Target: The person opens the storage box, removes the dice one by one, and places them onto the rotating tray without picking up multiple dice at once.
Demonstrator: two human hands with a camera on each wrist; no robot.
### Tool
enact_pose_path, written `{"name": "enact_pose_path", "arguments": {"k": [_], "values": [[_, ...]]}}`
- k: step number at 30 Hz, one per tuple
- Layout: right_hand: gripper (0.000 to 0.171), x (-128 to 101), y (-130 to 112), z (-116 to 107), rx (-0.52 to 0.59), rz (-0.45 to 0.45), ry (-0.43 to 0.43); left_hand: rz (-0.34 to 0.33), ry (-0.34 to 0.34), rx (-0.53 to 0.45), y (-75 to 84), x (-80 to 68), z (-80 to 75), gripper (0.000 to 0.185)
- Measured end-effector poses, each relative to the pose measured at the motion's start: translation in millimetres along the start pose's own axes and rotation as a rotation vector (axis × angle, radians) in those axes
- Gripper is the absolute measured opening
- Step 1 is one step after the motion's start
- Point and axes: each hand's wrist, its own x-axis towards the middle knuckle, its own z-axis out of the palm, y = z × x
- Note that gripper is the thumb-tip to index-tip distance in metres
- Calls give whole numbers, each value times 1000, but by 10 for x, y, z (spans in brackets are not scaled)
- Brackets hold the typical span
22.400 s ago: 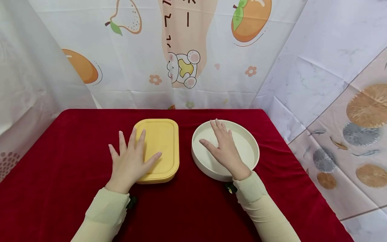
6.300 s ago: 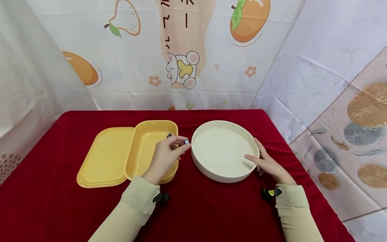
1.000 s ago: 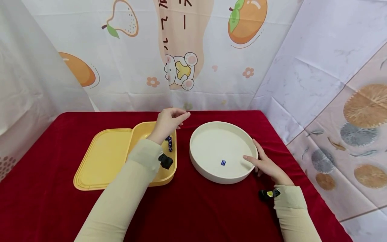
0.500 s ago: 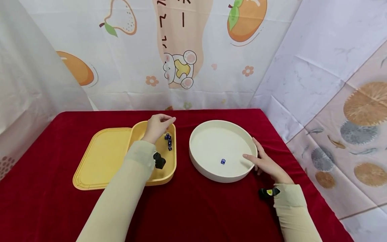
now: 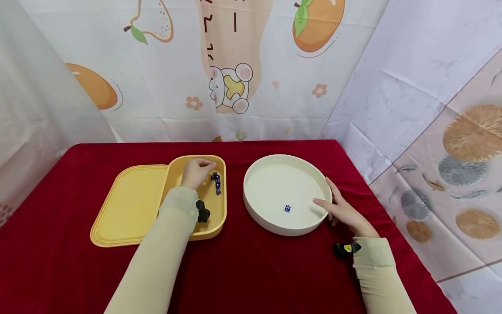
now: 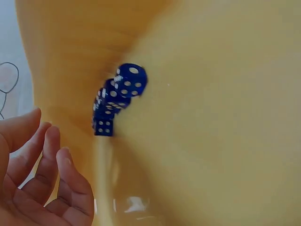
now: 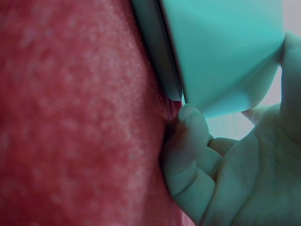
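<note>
My left hand [image 5: 195, 173] is inside the deep yellow box [image 5: 213, 213], its fingers loosely bent beside several blue dice [image 5: 217, 184]. In the left wrist view, those dice [image 6: 108, 106] lie in a curved row along the box wall; the hand's thumb and fingers [image 6: 75, 188] are apart from them with nothing between. My right hand [image 5: 347, 216] holds the right rim of the round white tray [image 5: 274, 187], thumb over the rim and fingers outside. One blue die [image 5: 288, 208] with white pips lies on the tray floor. Close up, the right fingers [image 7: 188, 160] press at the tray's outer wall [image 7: 221, 52].
The yellow lid [image 5: 131, 205] lies flat to the left of the box, its right edge against it. Red cloth [image 5: 251, 261] covers the table. A printed white curtain [image 5: 164, 100] hangs along the back edge. Black cameras [image 5: 202, 212] are strapped to both wrists.
The lid came off the yellow box and lies at its left. One blue die is now in the tray. Within the last second my left hand moved left and down into the box.
</note>
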Motion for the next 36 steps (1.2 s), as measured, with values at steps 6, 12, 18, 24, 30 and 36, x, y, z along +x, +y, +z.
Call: {"name": "enact_pose_path", "arguments": {"k": [6,12,18,24,30,36], "values": [[97,-1,0,-6,-2,3,2,-25,-3,2,-78,45,14,36],[97,-1,4,-5,-2,-3,3,-49,-46,39,-153,90,41,36],[97,-5,-2,-6,8,1,3,-21,-62,76,-180,92,52,36],[97,1,-13,-15,2,6,0,-35,-70,141,-194,67,44,37],[98,9,3,-17,1,7,7,-45,-100,175,-237,95,57,36],[98,2,17,-8,3,17,6,-36,-120,195,-280,116,66,35]]}}
